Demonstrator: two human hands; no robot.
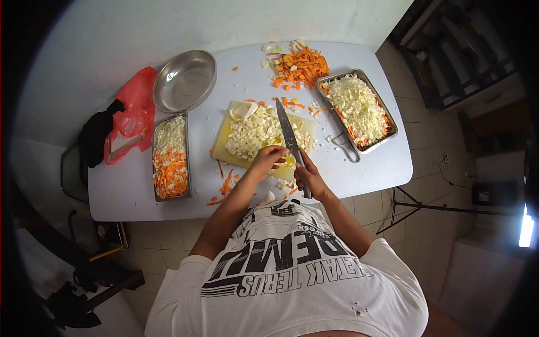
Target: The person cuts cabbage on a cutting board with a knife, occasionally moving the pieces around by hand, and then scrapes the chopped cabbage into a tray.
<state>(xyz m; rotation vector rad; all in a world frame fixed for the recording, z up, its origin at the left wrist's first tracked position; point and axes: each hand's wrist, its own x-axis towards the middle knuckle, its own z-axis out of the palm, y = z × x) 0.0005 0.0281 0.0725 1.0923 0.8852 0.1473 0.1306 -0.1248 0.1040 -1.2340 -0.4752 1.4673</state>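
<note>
My right hand (310,175) is closed around the handle of a kitchen knife (287,128), whose long blade points away from me over the cutting board. Beside the blade is my left hand (272,159), its fingers curled in close to the metal; whether they pinch a small scrap is too small to make out. Under both lies a yellowish cutting board (223,147), tilted a little on the table. Chopped pale cabbage (255,133) is heaped across it, with pieces spilling past its right side.
A metal tray (386,135) of cabbage over carrot stands right, by a looped metal handle (353,155). Carrot peelings (306,66) are piled at the back. Left are a narrow tray (190,168) of carrot and cabbage, a steel bowl (185,81) and a red plastic bag (137,112).
</note>
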